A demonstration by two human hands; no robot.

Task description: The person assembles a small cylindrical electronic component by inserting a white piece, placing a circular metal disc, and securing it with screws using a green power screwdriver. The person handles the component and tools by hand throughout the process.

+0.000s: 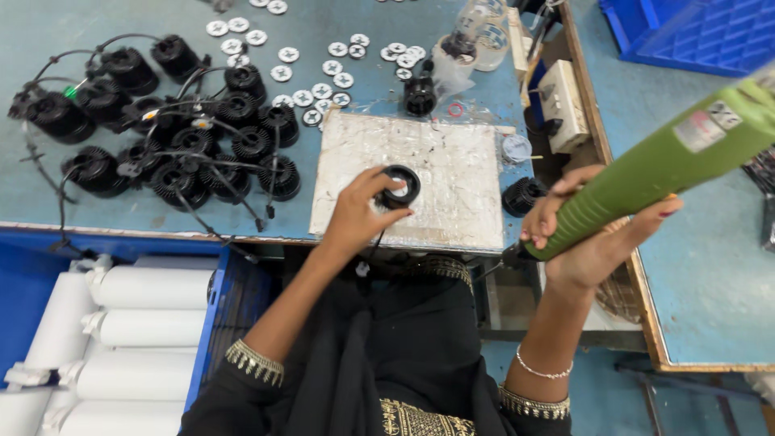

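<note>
The bench (97, 32) has a worn blue-green top, scuffed and marked, with a chipped front edge. A scratched, whitish work board (452, 194) lies flat on it near that edge.

The left hand (359, 214) rests on the board, its fingers (386, 179) closed around a black round housing (400, 186) that sits on the board's near left part. A thin black wire hangs from the housing over the bench edge.

The right hand (585, 230) is raised off the bench's right end, wrapped fully around the handle of a green power screwdriver (662, 161), which slants up to the right; its tip is hidden behind the hand.

To the left of the board lies a heap of wired black housings (186, 145), their leads tangled. Behind the board a scatter of small white discs (323, 69) is spread over the top, and one more black housing (420, 95) stands alone among them. A clear plastic bag (480, 28) lies at the back right. A beige switch box (563, 105) sits at the bench's right edge, with another black housing (523, 195) just beside the board's right side.

Below the bench on the left, a blue crate (211, 315) holds white tubes (145, 327) laid side by side. A second blue crate (694, 32) stands at the upper right on another blue-green surface.
</note>
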